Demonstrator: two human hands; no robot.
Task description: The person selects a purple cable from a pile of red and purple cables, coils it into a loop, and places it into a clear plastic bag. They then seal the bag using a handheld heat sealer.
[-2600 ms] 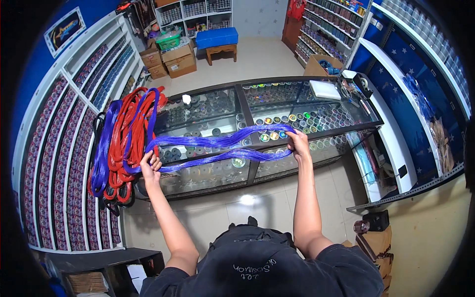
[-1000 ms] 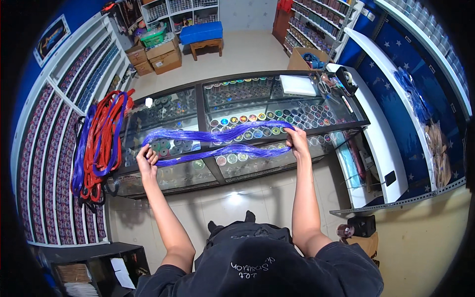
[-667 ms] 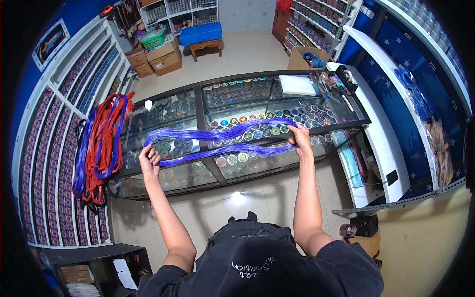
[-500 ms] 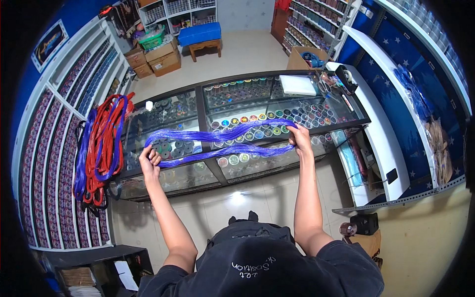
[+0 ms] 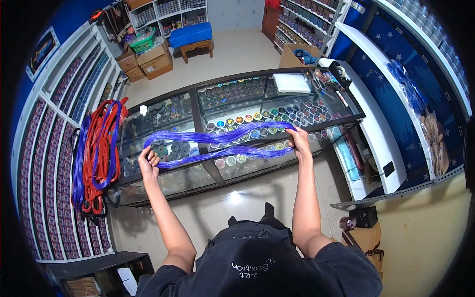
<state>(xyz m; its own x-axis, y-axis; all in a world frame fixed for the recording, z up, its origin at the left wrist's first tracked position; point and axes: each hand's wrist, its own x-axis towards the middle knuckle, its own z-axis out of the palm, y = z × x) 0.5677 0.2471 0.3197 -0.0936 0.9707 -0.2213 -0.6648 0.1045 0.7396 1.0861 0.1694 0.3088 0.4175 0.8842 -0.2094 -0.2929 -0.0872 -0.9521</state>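
Over at the far left, against the shelving, red and blue cord bundles (image 5: 95,153) are hanging off the end of the glass display counter (image 5: 198,101); compared with the first of the earlier pictures they are sitting lower and further from the hands, while over the last second they are barely shifting. The purple hank of thread (image 5: 222,143) is now looking a little straighter and more level than half a second ago, its two strands lying closer together.

Moving rightward, the left hand (image 5: 148,162) is being held out at the end of a nearly straight forearm rising from the lower edge, wrist bent back, fingers curled shut around the left end of the hank. The loop is passing around that hand, though the thumb's exact place is hard to make out at this size. From there the hank is stretching in two wavy strands above the counter glass, over rows of small round pots (image 5: 277,116), seemingly in the air rather than resting on the glass.

Further right, the right hand (image 5: 299,141) is closing on the other end of the hank, knuckles up, forearm running straight down to the shoulder. Both hands are staying at about the same height and spread as before. Beyond it, a white pad (image 5: 292,82) is lying on the counter top.
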